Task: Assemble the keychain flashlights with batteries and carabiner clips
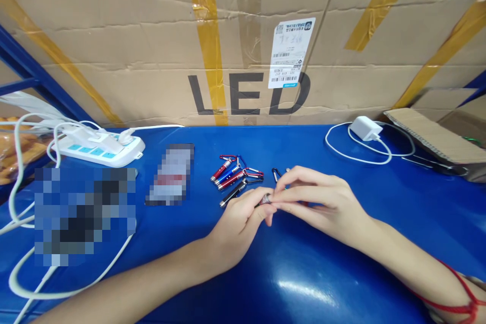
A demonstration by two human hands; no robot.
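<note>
My left hand [241, 220] is closed around a small dark-and-silver cylinder [266, 199], which looks like a keychain flashlight; most of it is hidden by the fingers. The fingertips of my right hand [322, 195] pinch together at its exposed end, touching my left fingers. Just beyond my left hand lie several keychain flashlights with carabiner clips: a blue flashlight [228, 175], a red flashlight [231, 180] and a black flashlight [233, 193] among them. Behind my right fingers a dark carabiner [276, 174] shows, with whatever it is attached to partly covered.
On the blue table [304, 273], a blurred-out phone [170, 174] and a pixelated dark item [85, 217] lie left. A white power strip [102, 147] with cables stands behind them. A white charger [365, 128] sits back right. A large cardboard box [152, 50] walls the back.
</note>
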